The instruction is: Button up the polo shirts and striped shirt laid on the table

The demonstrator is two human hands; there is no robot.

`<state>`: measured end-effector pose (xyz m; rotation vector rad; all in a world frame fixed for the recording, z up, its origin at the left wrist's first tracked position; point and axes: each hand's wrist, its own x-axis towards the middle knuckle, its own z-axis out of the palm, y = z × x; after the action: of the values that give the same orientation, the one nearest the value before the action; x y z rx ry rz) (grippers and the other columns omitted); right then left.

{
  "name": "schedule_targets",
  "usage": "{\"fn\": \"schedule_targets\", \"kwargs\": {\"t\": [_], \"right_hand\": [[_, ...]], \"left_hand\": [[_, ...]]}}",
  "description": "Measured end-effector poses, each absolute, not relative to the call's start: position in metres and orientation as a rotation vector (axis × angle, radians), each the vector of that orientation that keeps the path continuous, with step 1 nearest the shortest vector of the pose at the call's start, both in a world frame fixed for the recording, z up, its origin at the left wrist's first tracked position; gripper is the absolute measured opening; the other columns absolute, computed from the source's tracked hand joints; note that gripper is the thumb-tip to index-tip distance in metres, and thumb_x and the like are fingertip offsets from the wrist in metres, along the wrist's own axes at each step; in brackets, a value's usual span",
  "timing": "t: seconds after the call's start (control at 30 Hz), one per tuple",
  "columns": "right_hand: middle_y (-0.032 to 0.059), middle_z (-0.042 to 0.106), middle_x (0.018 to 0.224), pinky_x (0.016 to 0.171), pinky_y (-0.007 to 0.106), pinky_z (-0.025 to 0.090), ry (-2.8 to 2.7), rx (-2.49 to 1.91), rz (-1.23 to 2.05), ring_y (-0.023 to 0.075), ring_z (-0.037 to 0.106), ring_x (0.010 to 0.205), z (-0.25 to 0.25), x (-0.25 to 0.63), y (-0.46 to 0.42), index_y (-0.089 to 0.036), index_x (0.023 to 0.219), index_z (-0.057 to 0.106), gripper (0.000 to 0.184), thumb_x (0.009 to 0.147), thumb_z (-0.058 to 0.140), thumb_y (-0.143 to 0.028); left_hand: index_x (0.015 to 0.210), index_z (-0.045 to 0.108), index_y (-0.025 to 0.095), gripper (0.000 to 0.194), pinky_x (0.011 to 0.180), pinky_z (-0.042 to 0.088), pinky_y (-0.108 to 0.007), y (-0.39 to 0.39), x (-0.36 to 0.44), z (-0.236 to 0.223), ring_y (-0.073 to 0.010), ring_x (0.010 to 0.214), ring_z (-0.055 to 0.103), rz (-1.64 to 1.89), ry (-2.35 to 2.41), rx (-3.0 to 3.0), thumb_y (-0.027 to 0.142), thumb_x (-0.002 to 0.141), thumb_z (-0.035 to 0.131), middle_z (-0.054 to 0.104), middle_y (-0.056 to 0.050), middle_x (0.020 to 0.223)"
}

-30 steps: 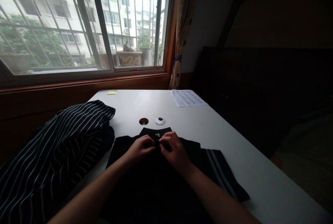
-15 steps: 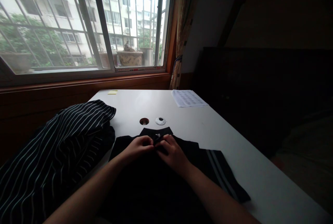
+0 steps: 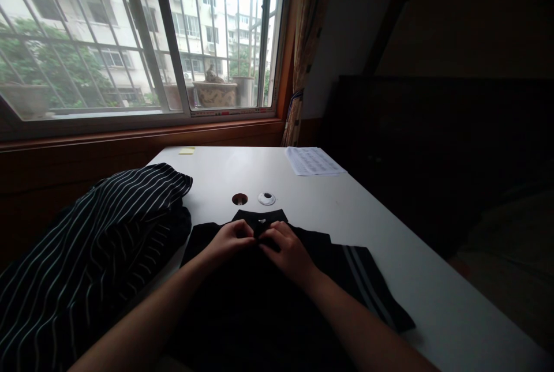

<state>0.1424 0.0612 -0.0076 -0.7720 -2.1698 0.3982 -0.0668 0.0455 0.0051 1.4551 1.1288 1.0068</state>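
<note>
A black shirt [image 3: 259, 303] lies spread on the white table, its collar pointing away from me. Two grey stripes cross its sleeve on the right. Just below the collar, my left hand [image 3: 231, 237] pinches the shirt's front between thumb and fingers. My right hand [image 3: 283, 248] is closed on the fabric right beside it, and the fingertips of both hands nearly meet. A small pale label shows inside the collar. Whatever fastening lies between the fingertips is too dark and small to make out.
To the left lies a heaped black garment with white stripes [image 3: 108, 245]. The white table [image 3: 367, 216] has a round hole [image 3: 239, 199], a white cable cover [image 3: 266, 198], printed papers [image 3: 314, 161] and a yellow note [image 3: 187, 151]. A barred window [image 3: 216, 43] stands behind.
Both hands stay at the shirt's neck opening, with only a slight shift of the fingers and the fabric between them. The shirt lies where it was.
</note>
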Motion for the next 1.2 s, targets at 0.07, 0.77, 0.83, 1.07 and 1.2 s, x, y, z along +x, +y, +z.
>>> {"fn": "schedule_targets", "kwargs": {"t": [0.07,0.77,0.83,1.07,1.2], "right_hand": [[0.0046,0.06,0.101,0.09,0.039,0.051,-2.152,-0.774,0.411,0.0228,0.058,0.1,-0.008,0.142,0.062,-0.025,0.098,0.065,0.019,0.083,0.07,-0.015],[0.0039,0.06,0.096,0.083,0.035,0.051,-2.136,-0.779,0.39,0.0205,0.06,0.092,-0.008,0.14,0.061,-0.023,0.099,0.062,0.021,0.085,0.061,-0.008],[0.0067,0.059,0.106,0.09,0.039,0.05,-2.092,-0.813,0.274,0.023,0.057,0.1,-0.004,0.14,0.059,-0.024,0.107,0.062,0.025,0.085,0.062,-0.011],[0.0058,0.064,0.117,0.103,0.051,0.041,-2.3,-0.829,0.135,0.0306,0.048,0.122,-0.007,0.139,0.065,-0.027,0.118,0.062,0.042,0.08,0.069,-0.011],[0.0039,0.068,0.102,0.09,0.041,0.047,-2.358,-0.895,0.186,0.0246,0.058,0.099,-0.014,0.139,0.072,-0.025,0.103,0.067,0.03,0.079,0.07,-0.007]], "left_hand": [[0.079,0.062,0.014,0.029,0.068,0.042,-0.027,0.046,-0.067,0.005,-0.0163,0.075,0.055,1.032,1.117,1.443,0.035,0.069,0.079,0.061,-0.002,0.078],[0.079,0.049,0.018,0.011,0.062,0.035,-0.026,0.047,-0.063,-0.015,-0.0144,0.068,0.046,1.135,1.287,1.971,0.014,0.077,0.059,0.052,0.001,0.076],[0.08,0.049,0.019,0.011,0.062,0.035,-0.026,0.047,-0.062,-0.015,-0.015,0.068,0.046,1.119,1.328,2.022,0.013,0.077,0.058,0.052,0.001,0.076],[0.082,0.048,0.02,0.014,0.065,0.036,-0.029,0.046,-0.057,-0.02,-0.0177,0.072,0.048,1.084,1.426,2.129,0.01,0.076,0.056,0.053,0.0,0.079],[0.08,0.05,0.02,0.014,0.064,0.036,-0.029,0.048,-0.058,-0.023,-0.0178,0.072,0.049,1.066,1.43,2.13,0.01,0.075,0.059,0.054,0.0,0.078]]}}
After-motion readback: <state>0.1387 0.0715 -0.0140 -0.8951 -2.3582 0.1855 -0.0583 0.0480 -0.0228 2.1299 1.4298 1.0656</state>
